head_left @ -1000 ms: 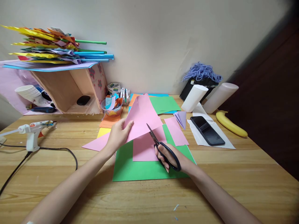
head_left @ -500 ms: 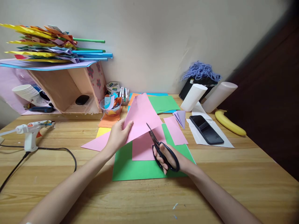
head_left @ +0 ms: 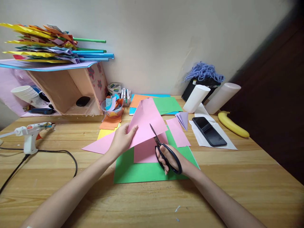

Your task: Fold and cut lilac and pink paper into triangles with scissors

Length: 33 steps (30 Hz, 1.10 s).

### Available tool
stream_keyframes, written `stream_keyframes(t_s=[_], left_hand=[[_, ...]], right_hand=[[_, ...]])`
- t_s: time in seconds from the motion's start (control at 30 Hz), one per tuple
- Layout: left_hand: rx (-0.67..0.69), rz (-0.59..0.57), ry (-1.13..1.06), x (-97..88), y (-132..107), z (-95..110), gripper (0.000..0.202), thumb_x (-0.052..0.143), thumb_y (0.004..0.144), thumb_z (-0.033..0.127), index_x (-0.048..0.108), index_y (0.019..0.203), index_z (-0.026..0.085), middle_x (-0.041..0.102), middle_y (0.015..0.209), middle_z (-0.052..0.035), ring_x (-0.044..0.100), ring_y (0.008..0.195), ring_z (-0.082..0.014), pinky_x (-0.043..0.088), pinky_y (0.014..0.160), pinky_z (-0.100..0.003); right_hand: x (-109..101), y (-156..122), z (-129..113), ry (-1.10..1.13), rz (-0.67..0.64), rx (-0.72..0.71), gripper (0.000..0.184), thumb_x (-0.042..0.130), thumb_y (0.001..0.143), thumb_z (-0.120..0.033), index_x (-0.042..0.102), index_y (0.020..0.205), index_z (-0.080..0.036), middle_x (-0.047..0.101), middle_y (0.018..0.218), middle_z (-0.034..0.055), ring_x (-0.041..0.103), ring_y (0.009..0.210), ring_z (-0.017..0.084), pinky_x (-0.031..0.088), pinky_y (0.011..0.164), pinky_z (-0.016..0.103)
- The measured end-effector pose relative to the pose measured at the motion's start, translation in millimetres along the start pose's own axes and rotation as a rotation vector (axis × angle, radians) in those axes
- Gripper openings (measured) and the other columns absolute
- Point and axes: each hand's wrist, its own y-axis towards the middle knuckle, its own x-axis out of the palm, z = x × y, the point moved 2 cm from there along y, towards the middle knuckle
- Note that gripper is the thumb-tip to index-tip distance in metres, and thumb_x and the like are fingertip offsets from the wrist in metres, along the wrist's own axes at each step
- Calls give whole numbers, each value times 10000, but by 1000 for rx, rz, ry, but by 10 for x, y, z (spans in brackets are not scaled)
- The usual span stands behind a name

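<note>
My left hand (head_left: 123,137) pinches a sheet of pink paper (head_left: 149,118) between thumb and fingers, holding it raised and tilted over the table. Black-handled scissors (head_left: 174,158) are in my right hand (head_left: 167,158), with fingers and thumb through the loops. One scissor blade shows in front of the pink sheet at its lower edge; the other is mostly hidden behind it. Below lies a green sheet (head_left: 133,172) with another piece of pink paper (head_left: 143,155) on top. A pink strip (head_left: 178,133) rests to the right, beside a folded lilac paper (head_left: 182,120).
At left are a glue gun (head_left: 30,139) with a black cable and an open box (head_left: 64,91) topped with paper flowers (head_left: 47,44). A tub of scraps (head_left: 112,107) stands at the back. On the right are a phone (head_left: 209,131), a banana (head_left: 232,124) and a white roll (head_left: 196,98).
The raised pink sheet has shifted slightly right and its top has dipped, my left hand moving a little with it. The scissors stay at its lower edge.
</note>
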Motion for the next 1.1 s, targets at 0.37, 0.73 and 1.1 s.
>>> stream_keyframes(t_s=[0.37,0.73,1.1], left_hand=[[-50,-6,-47,15,-11,-1,407,506,756,493,629,835,113,625,737,-43,521,646,-167,356,519,-226],[-48,-57,-14,67,-48,46,420,486,761,496,623,802,101,600,711,-38,502,627,-157,359,521,-232],[-67,-122,-95,89,-35,28,395,509,753,492,609,762,110,581,662,-12,492,588,-139,344,507,-222]], right_hand=[[10,-1,20,15,16,42,648,402,590,-819,426,688,-179,373,437,-100,370,280,44,394,278,184],[10,11,74,23,34,6,634,369,639,-799,436,708,-173,388,451,-94,382,293,46,427,311,202],[-8,27,102,28,17,7,670,321,625,-827,431,724,-173,373,449,-96,376,294,46,413,308,193]])
